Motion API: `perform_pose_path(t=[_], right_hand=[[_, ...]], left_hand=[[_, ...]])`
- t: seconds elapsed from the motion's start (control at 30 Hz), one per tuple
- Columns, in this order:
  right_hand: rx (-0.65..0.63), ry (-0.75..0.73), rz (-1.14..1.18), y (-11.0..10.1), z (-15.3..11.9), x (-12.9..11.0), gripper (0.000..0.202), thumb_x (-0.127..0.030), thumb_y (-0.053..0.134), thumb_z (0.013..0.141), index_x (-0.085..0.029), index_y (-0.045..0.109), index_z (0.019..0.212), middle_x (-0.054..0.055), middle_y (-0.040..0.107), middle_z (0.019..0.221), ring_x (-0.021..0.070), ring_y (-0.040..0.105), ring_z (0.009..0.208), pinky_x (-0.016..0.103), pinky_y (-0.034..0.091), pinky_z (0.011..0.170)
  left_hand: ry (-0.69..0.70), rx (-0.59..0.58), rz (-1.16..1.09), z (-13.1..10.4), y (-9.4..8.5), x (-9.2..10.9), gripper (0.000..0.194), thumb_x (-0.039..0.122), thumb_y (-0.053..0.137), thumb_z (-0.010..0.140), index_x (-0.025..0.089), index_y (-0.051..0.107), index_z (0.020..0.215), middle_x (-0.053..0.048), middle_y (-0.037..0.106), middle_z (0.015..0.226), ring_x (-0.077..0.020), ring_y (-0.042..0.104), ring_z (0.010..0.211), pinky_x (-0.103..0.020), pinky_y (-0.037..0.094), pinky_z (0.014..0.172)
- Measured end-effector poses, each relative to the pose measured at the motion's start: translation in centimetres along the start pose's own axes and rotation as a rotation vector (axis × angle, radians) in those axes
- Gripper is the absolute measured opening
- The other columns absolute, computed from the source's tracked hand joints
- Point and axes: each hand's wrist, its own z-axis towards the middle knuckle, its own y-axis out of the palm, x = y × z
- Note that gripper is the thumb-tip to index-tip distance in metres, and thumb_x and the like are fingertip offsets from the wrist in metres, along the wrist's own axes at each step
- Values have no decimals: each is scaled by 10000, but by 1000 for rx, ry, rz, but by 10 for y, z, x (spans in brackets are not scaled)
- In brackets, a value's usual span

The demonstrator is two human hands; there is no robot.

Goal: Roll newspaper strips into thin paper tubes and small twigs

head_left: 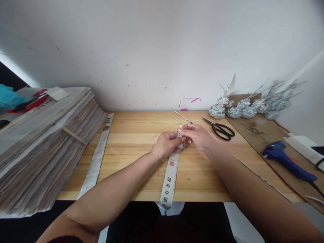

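Note:
A long printed paper strip (169, 182) with dark characters and a red stamp runs from my hands down over the table's front edge. Its upper end is narrow and lies between my fingers. My left hand (166, 144) pinches the strip from the left. My right hand (196, 135) closes its fingertips on the same narrow end from the right, touching the left hand. Just beyond the hands lie thin rolled paper sticks (182, 116). Black-handled scissors (222, 131) rest right of my right hand, blades pointing to the back left.
A tall stack of newspapers (50, 145) stands at left, beside another paper strip (97, 155). At the back right sit several woven paper gourds (217, 109). A blue glue gun (288, 162) lies on brown cardboard (249, 131). A long thin paper stick (263, 179) lies beneath my right forearm.

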Motion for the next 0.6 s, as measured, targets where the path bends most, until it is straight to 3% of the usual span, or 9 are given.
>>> perform_pose_path(t=[0.17,0.47,0.6], right_hand=[[-62,-17,-53,-4,0,0,319,-436,740,720,-138,640,779,-12,600,547,83,546,419,190,296,382],[4,3,54,0,-1,-2,361,-404,821,605,-159,565,672,-43,561,486,72,488,362,188,339,348],[-47,40,74,-1,-1,-2,364,-437,795,637,-173,548,682,-36,562,482,96,493,340,211,326,340]], left_hand=[[-1,-39,-1,1,-3,-1,313,408,681,767,100,707,822,-92,662,778,-131,612,688,-259,499,613],[-66,-64,22,0,-1,-4,328,396,705,755,103,694,901,-89,676,804,-143,638,746,-291,515,706],[-67,-76,36,0,-2,-4,322,397,672,786,102,688,913,-100,686,821,-157,650,770,-314,520,732]])
